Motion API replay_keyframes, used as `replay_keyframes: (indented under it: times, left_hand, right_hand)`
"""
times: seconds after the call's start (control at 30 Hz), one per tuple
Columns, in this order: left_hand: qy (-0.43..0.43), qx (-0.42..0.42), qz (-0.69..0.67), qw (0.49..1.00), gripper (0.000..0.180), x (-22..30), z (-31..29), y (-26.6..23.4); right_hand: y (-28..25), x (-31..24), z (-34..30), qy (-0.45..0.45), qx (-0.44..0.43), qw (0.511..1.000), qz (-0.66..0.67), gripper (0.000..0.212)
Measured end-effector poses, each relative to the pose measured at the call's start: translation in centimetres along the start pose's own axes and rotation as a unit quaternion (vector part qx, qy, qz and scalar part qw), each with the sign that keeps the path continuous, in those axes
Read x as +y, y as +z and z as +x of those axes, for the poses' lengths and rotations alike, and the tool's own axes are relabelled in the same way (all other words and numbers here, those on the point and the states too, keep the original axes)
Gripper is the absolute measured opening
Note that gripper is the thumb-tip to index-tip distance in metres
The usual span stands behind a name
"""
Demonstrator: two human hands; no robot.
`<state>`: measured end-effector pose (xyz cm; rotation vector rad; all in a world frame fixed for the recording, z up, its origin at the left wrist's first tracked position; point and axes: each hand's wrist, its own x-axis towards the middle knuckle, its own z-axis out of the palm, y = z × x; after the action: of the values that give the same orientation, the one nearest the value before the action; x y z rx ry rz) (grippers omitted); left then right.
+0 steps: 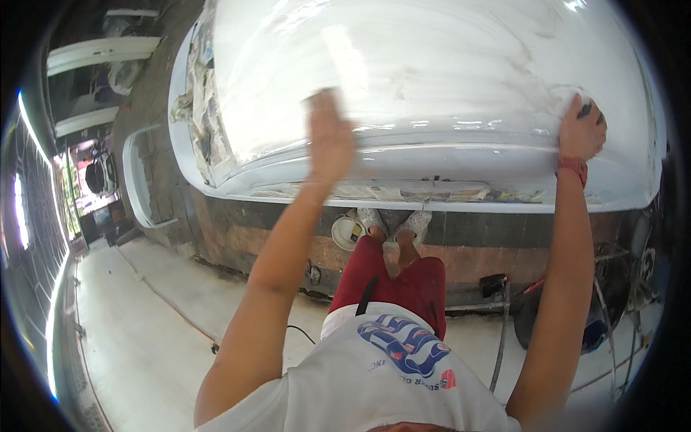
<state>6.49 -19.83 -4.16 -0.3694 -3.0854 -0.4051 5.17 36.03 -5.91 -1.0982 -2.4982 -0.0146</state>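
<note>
A large glossy white car panel (432,79) spreads out before me, wet and streaked in places. Over its left part is my left hand (331,140), palm down and smeared by motion. A dark greyish edge shows at its fingertips, too blurred to name. Near the panel's right front edge, my right hand (581,133) rests on the surface with its fingers bent. A small black object (586,110) shows at its fingers; its kind is unclear. A red band (574,165) circles the right wrist.
Crumpled masking paper (206,108) lines the panel's left edge. Near my feet stands a white bucket (348,232) with a yellow and dark item inside. A white frame-like part (137,180) lies at the left. A hose (169,302) crosses the pale floor.
</note>
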Motion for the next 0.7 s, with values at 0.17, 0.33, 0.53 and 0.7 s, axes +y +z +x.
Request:
replay_keyframes:
  times: [0.17,0.33,0.53,0.7]
  left_hand:
    - [-0.397,0.047,-0.033,0.916,0.078,-18.3,-3.0,-1.3]
    - [-0.176,0.037,0.000,0.984,0.081,-0.2,1.8,4.8]
    - [-0.354,-0.063,0.152,0.921,0.077,-15.6,-2.0,-0.1]
    - [-0.575,0.043,-0.089,0.812,0.096,-19.8,-0.5,-2.2]
  right_hand:
    - [0.4,-1.9,-0.4,-0.014,0.033,0.999,0.009,0.066]
    - [0.0,0.3,-0.2,-0.016,0.031,0.999,-0.016,0.067]
    - [0.3,-3.1,-0.5,-0.009,-0.004,1.000,0.028,0.068]
    - [0.8,-1.6,-0.1,-0.006,-0.002,1.000,-0.004,0.072]
